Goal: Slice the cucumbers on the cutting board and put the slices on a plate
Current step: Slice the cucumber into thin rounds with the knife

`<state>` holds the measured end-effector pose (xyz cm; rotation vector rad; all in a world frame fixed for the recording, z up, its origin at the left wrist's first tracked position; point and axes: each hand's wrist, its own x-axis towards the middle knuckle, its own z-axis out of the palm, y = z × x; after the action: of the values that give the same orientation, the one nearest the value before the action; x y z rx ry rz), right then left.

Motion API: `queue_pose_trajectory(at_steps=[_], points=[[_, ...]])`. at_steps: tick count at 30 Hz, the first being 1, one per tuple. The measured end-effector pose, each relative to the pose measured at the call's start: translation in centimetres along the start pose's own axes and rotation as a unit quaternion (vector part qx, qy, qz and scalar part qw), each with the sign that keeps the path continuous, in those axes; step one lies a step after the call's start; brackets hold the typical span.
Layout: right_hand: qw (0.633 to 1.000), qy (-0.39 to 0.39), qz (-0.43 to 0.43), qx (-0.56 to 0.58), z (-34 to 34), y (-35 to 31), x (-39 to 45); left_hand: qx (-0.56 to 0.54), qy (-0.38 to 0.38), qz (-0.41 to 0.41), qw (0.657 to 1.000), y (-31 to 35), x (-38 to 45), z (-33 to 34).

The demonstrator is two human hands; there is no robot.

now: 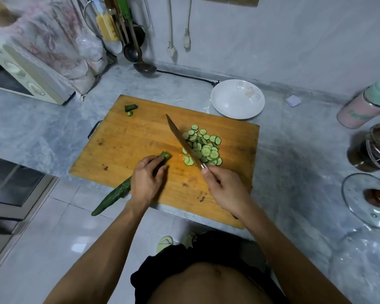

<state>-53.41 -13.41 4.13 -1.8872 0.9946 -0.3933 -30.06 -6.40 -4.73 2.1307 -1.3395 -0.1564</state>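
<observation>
Counter: grey marble worktop (53,132) bearing rectangular wooden cutting board (130,137)
Left hand (147,181): gripping long dark-green cucumber (112,198)
Right hand (226,189): clasping steel knife (180,139)
Slices: pale-green cucumber rounds (203,147) heaped beside blade
Plate: round white dish (237,98) touching board's far corner

Board (140,137), plate (233,104) on counter (294,150)

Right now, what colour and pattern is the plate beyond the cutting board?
White plate with a faint pale floral print near its far rim; head view.
</observation>
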Motion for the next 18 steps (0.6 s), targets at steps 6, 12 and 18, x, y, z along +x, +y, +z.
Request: queue_pose_trajectory(at_steps=[6, 12, 18], points=[[0.998, -0.035, -0.038, -0.037, 1.6, -1.8, 0.7, 0.034, 0.039, -0.037, 0.998, 0.0, 0.5, 1.4], [0.995, -0.065, -0.039, -0.062, 2.2, -1.5, 0.0, 0.022, 0.022, 0.031, 0.999, -0.2, 0.0, 1.0], [0.993, -0.072, -0.031, -0.091, 1.8, -2.1, -0.3, 0.055, 0.016, 0.044, 0.997, -0.2, -0.4, 1.2]])
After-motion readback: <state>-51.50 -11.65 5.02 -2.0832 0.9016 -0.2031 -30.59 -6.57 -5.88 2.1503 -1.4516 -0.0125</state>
